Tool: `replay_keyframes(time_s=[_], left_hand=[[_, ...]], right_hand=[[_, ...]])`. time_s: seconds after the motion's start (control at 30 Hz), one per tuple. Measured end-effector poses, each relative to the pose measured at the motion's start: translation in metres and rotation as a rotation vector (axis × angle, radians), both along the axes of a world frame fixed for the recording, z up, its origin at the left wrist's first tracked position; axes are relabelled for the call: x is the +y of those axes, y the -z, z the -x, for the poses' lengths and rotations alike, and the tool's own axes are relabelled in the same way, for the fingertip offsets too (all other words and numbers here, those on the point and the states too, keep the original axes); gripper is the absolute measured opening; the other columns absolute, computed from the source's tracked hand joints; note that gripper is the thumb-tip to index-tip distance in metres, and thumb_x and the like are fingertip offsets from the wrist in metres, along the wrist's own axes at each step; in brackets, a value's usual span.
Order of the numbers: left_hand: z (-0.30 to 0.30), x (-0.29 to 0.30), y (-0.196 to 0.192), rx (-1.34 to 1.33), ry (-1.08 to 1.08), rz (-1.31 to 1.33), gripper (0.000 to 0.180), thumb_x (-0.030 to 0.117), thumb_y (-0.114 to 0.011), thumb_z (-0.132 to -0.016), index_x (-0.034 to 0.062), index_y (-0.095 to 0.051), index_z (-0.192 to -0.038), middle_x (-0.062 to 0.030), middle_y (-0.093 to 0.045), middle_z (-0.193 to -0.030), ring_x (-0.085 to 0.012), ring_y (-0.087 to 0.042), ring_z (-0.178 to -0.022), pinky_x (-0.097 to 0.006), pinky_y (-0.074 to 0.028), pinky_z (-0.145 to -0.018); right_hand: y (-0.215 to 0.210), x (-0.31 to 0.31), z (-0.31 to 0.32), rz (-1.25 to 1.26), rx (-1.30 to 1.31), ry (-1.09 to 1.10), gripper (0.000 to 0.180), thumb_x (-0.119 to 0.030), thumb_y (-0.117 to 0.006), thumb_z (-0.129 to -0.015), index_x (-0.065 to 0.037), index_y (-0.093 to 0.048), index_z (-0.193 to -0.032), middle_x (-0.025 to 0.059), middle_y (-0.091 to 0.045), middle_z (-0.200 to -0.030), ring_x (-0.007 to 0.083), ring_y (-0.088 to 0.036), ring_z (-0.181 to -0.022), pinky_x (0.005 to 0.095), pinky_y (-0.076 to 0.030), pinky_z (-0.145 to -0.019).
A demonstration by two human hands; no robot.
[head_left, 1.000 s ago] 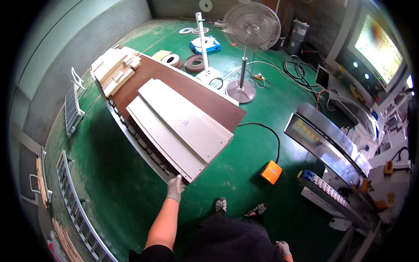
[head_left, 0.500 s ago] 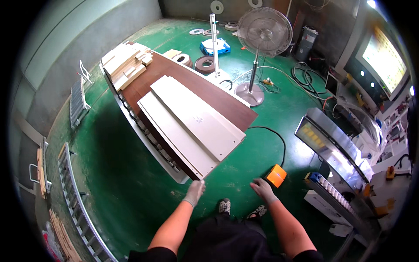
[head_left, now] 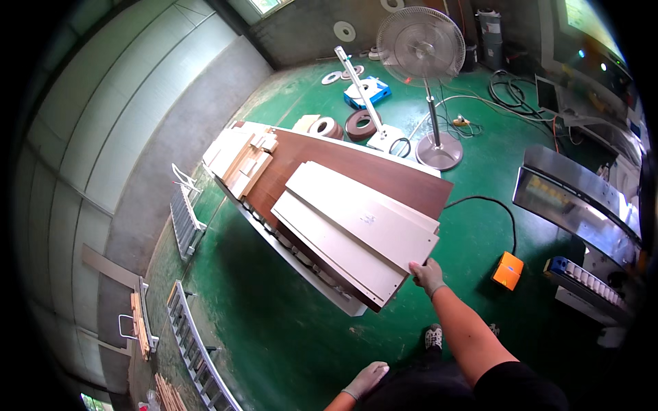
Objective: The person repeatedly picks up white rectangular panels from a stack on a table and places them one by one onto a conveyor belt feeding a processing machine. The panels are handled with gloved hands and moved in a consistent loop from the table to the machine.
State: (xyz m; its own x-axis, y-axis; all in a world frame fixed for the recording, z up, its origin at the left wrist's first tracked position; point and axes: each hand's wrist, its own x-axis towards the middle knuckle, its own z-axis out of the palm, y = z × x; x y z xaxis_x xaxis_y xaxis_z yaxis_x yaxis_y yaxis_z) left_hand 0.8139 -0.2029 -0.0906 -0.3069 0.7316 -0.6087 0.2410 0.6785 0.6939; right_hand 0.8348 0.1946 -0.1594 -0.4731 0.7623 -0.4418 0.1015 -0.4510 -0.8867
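Two long off-white boards lie overlapped on a brown-topped table (head_left: 301, 152). The upper board (head_left: 370, 218) covers part of the lower board (head_left: 329, 245); small dark holes show near their near ends. At the near end of the upper board, my right hand (head_left: 429, 275), in a thin pale glove, has its fingers closed on the edge. My left hand (head_left: 370, 378), gloved too, hangs low in front of my body, away from the boards. It holds nothing, and its fingers are loosely extended.
More pale boards and strips (head_left: 240, 154) are piled at the table's far end. A pedestal fan (head_left: 421, 48) stands beyond the table. On the green floor sits an orange foot pedal (head_left: 508, 271) with a black cable. Roller conveyor sections (head_left: 195, 342) stand left; a metal machine (head_left: 576, 198) stands right.
My right hand has moved forward to the near end of the upper board. My left hand has dropped back from beside the table corner. The view has turned left and tilted.
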Motion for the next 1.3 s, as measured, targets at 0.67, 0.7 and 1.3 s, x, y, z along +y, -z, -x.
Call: replay_keyframes(time_s=[0.67,0.7,1.3], left_hand=[[-0.003,0.269,0.029,-1.129,-0.926,-0.352,0.069,0.059,-0.034,-0.107,0.0115,-0.045,-0.154,-0.0114,-0.051,-0.155,-0.0364,-0.048,-0.142,-0.054,-0.037,-0.119],[-0.015,0.275,0.044,-1.173,-0.829,-0.39,0.068,0.058,-0.031,-0.107,0.0117,-0.044,-0.155,-0.0112,-0.05,-0.156,-0.0367,-0.048,-0.142,-0.055,-0.037,-0.12],[-0.335,0.579,-0.063,-0.461,0.959,-0.129,0.04,0.035,-0.063,-0.101,-0.0054,-0.066,-0.097,-0.0123,-0.066,-0.079,-0.0201,-0.061,-0.064,-0.037,-0.052,-0.058]], right_hand=[[-0.088,-0.297,-0.538,0.279,-0.129,0.697,0.04,-0.013,-0.076,-0.079,0.004,-0.065,-0.114,0.0043,-0.065,-0.085,0.0152,-0.058,-0.072,0.0297,-0.044,-0.063],[-0.09,-0.317,-0.549,0.233,-0.137,0.756,0.041,-0.012,-0.076,-0.079,0.004,-0.065,-0.114,0.0042,-0.065,-0.085,0.0148,-0.058,-0.072,0.029,-0.043,-0.063],[-0.01,-0.469,-0.457,0.194,0.117,1.841,0.092,-0.069,-0.06,-0.095,-0.004,-0.039,-0.156,0.0144,-0.05,-0.154,0.0353,-0.048,-0.141,0.0491,-0.04,-0.119]])
